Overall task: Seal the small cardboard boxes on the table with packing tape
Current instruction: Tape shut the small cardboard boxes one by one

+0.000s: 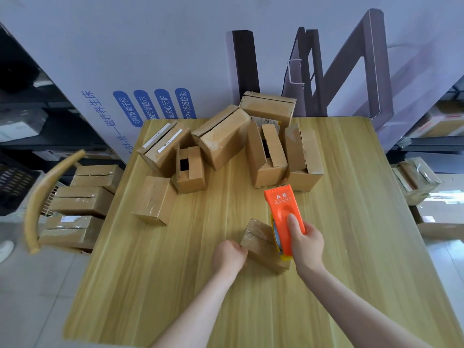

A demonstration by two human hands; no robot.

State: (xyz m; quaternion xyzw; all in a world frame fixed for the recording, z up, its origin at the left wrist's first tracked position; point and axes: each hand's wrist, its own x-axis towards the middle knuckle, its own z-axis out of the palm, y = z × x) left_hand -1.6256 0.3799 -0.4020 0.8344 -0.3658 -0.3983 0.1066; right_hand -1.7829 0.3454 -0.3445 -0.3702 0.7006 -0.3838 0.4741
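- Step in hand, as judged: taping one small box point(261, 243) at the near-centre of the table point(226, 310). It lay tilted, with glossy tape already showing across its upper face.
- Right hand point(305, 243) was closed around the orange tape dispenser point(283, 212), thumb on top; the dispenser's lower end rested against the box's right side, serrated edge pointing away toward the pile.
- Left hand point(229, 254) was curled against the box's left end, bracing it; how far the fingers wrapped under could not be told.
- Next move, by my reading: draw the dispenser along the seam while the left hand holds the box from sliding, then tear on the serrated edge.
- Unsealed boxes point(268, 156) stood crowded at the far end, several with flaps up; one closed box point(154, 199) sat apart to the left.
- Room: bare tabletop all around the hands, to the near edge and the right edge; the pile began just beyond the dispenser's tip, so a long forward stroke risked nudging it.
- Stacked boxes point(82, 207) sat on a chair point(47, 194) off the table's left edge.
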